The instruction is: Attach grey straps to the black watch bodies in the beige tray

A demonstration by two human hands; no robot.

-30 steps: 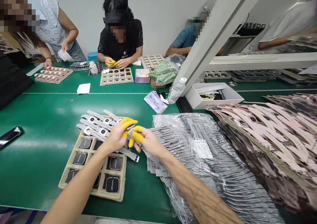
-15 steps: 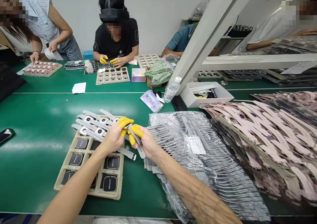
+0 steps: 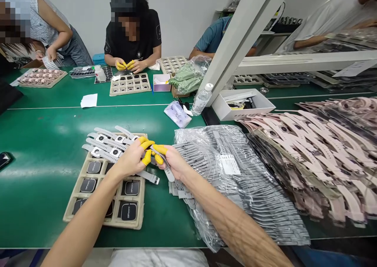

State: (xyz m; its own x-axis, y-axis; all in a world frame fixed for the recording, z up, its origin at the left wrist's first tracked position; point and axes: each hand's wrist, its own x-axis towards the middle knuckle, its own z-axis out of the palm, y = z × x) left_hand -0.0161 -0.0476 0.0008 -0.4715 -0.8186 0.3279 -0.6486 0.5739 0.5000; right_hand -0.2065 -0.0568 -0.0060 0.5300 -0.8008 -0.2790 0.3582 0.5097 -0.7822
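Observation:
My left hand (image 3: 132,157), with yellow finger cots, pinches a small watch case mostly hidden by the fingertips. Against it, my right hand (image 3: 172,161), also in yellow cots, grips a grey watch strap (image 3: 168,172) whose free end hangs down. Both sets of fingertips meet above the right side of a beige tray (image 3: 142,204). Black square watch faces (image 3: 129,211) sit in the tray's compartments. Across its far end lie several watches with grey straps (image 3: 101,138); another strap end (image 3: 150,177) sticks out below my hands.
Bagged grey straps (image 3: 229,164) lie right of my hands, with pink-strapped watches (image 3: 312,141) beyond. A bottle (image 3: 202,100), a tissue pack (image 3: 177,114) and a white box (image 3: 243,105) stand near a slanting post (image 3: 235,35). A co-worker (image 3: 132,35) handles parts opposite; a phone (image 3: 5,159) lies left.
The whole view has shifted slightly, so the scene sits higher and a little left. Both hands stay together on the watch case and strap, with small finger movements.

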